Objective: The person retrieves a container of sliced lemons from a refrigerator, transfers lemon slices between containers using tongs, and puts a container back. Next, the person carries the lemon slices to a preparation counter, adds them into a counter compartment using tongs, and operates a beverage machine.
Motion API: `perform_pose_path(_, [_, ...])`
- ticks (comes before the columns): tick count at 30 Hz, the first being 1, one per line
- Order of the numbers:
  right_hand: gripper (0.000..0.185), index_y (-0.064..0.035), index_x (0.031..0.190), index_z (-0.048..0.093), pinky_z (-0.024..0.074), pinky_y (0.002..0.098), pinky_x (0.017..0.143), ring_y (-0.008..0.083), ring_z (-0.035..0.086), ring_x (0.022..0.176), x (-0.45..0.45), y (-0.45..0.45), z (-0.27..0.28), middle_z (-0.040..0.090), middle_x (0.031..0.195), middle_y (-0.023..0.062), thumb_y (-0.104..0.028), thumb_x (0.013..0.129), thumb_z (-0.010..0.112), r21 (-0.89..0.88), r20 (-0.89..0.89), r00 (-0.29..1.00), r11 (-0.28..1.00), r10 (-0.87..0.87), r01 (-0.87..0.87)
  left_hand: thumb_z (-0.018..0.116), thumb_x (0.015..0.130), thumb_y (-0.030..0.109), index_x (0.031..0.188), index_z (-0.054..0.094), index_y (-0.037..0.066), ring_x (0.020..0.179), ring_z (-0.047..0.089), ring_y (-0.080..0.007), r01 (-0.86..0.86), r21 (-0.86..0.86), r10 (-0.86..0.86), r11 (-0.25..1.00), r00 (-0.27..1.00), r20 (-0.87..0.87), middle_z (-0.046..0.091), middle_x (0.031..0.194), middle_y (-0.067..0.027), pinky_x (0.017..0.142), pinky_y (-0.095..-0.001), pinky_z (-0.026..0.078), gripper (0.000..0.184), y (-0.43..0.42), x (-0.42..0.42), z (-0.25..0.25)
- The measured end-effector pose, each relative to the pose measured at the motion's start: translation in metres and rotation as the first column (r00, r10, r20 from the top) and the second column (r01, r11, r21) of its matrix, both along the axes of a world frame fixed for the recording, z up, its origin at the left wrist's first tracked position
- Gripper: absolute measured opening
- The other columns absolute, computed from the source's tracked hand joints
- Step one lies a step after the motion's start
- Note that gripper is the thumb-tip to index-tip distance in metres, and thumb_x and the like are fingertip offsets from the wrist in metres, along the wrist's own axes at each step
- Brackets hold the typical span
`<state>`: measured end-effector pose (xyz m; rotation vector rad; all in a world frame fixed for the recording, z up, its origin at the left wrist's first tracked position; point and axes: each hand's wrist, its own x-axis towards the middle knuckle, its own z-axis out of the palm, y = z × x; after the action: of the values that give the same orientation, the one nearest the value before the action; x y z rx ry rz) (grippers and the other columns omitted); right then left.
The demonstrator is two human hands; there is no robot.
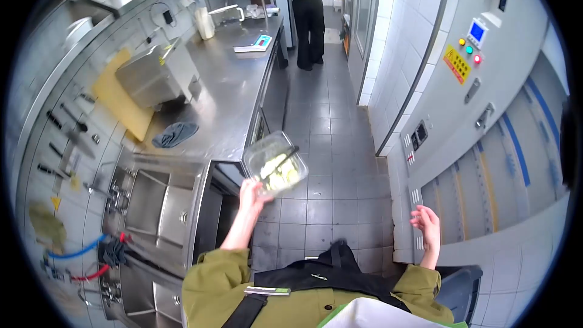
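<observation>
My left hand (250, 195) grips a clear plastic container (258, 157) by its near left corner, above the floor beside the counter. Inside lie pale green and yellowish food pieces (283, 173), too blurred to name. A dark narrow strip (288, 157) crosses the container; I cannot tell what it is. My right hand (427, 225) hangs out to the right with loosely bent fingers, partly apart, holding nothing. It is nearest to the grey cabinet wall and a dark grey bin (464, 291).
Left of me runs a steel counter (228, 94) with a grey cloth (175, 135), a steel machine (155, 73) and a scale (254, 44). Steel sinks (159, 206) are nearer. A person (308, 12) stands down the tiled aisle (322, 146). An electrical cabinet (467, 85) lines the right.
</observation>
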<state>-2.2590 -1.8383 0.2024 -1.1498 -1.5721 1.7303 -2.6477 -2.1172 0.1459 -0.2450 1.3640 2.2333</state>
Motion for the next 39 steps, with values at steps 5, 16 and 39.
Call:
perform_pose_path(5, [0.031, -0.0010, 0.108, 0.050, 0.0456, 0.0220, 0.055, 0.0129, 0.058, 0.063, -0.050, 0.084, -0.069, 0.060, 0.084, 0.0093, -0.023, 0.086, 0.050, -0.296, -0.091, 0.978, 0.942, -0.189, 0.155, 0.049, 0.061, 0.011, 0.100, 0.045, -0.001, 0.108, 0.039, -0.0418, -0.093, 0.210, 0.028, 0.973, 0.956, 0.292, 0.044, 0.114, -0.0196, 0.086, -0.0677, 0.024, 0.041, 0.100, -0.172, -0.013])
perform_pose_path(16, [0.034, -0.0035, 0.115, 0.046, 0.0442, 0.0214, 0.061, 0.0105, 0.057, 0.072, -0.434, 0.354, -0.027, 0.057, 0.092, 0.0050, -0.019, 0.085, 0.052, -0.065, -0.050, 0.877, 0.875, 0.477, -0.480, 0.051, 0.064, 0.006, 0.116, 0.038, 0.000, 0.116, 0.032, -0.0393, -0.752, 0.082, 0.742, 0.654, 0.658, 0.125, 0.032, 0.127, -0.0161, 0.084, -0.0714, 0.019, 0.053, 0.188, -0.432, -0.067])
perform_pose_path(39, [0.029, -0.0028, 0.102, 0.057, 0.0459, 0.0223, 0.061, 0.0102, 0.058, 0.070, -0.996, 0.628, -0.097, 0.061, 0.084, 0.0036, -0.025, 0.085, 0.051, -0.145, 0.195, 0.170, 0.200, 0.966, -0.969, 0.041, 0.071, 0.019, 0.077, 0.051, 0.010, 0.097, 0.043, -0.0180, -0.840, -0.017, 0.656, 0.543, 0.411, 0.633, 0.049, 0.083, -0.0032, 0.088, -0.0469, 0.032, 0.014, 0.574, -0.720, -0.192])
